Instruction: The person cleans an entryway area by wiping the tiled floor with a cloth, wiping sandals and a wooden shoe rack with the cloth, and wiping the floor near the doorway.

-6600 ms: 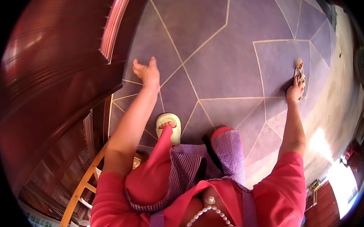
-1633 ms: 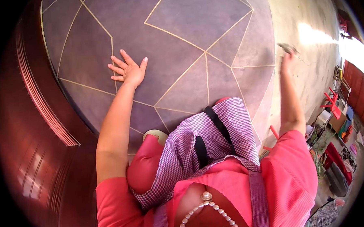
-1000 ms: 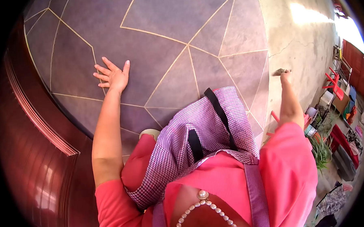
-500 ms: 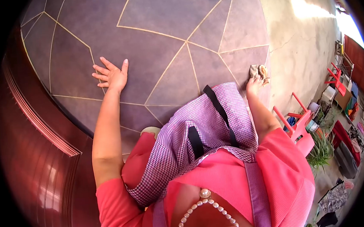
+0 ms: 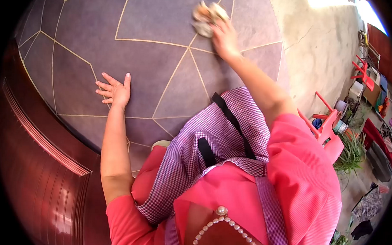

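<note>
My left hand [image 5: 116, 92] is open, its fingers spread on the grey-purple floor [image 5: 159, 76] patterned with thin gold lines. Farther ahead and to the right, my right hand [image 5: 225, 38] holds a crumpled beige-and-grey cloth [image 5: 204, 20] against the same floor. Hand and cloth are slightly blurred. The cloth lies near a point where several gold lines meet. Between my arms hangs a purple checked apron [image 5: 193, 157] with black straps, covering most of my legs.
A dark red wooden door or panel [image 5: 41, 182] stands close on the left. Plain concrete [image 5: 311, 51] borders the patterned floor at right. Farther right are a red plastic chair [image 5: 330, 136], a green plant [image 5: 350, 150] and assorted household items. Bright light falls at the top right.
My right hand has swept the cloth forward and left across the floor, from the concrete edge. My left hand stays spread, shifted slightly lower in view as the camera moved.
</note>
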